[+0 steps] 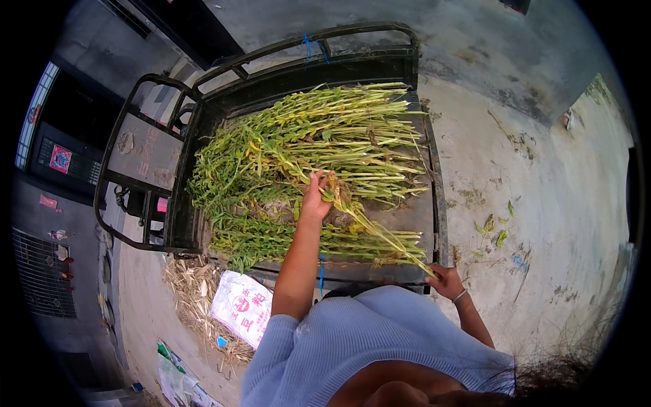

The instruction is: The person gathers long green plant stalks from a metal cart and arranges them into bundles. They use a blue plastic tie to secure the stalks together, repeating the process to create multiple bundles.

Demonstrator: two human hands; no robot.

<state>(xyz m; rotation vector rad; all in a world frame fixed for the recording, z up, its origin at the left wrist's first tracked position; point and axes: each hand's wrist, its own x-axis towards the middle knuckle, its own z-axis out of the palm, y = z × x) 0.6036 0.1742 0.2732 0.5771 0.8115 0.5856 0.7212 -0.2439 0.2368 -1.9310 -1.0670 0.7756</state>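
A long plant stalk (384,235), yellowing at its leaves, slants across the cart bed above the others. My left hand (316,198) is closed around its leafy middle, near some curled brown leaves. Its bare cut end lies in the fingers of my right hand (445,281), at the near right corner of the bed; a band circles that wrist. Beneath and beyond, many cut leafy green stalks (305,129) lie side by side, leafy tops to the left and pale cut ends to the right. A smaller row of stalks (352,241) lies on the near side.
The dark metal cart (439,197) has a raised rail (305,39) along its far side and a frame at the left. Beside it on the ground are a white sack with pink print (242,305) and dry stalk litter (193,288). Fallen leaves (500,237) dot the concrete at right.
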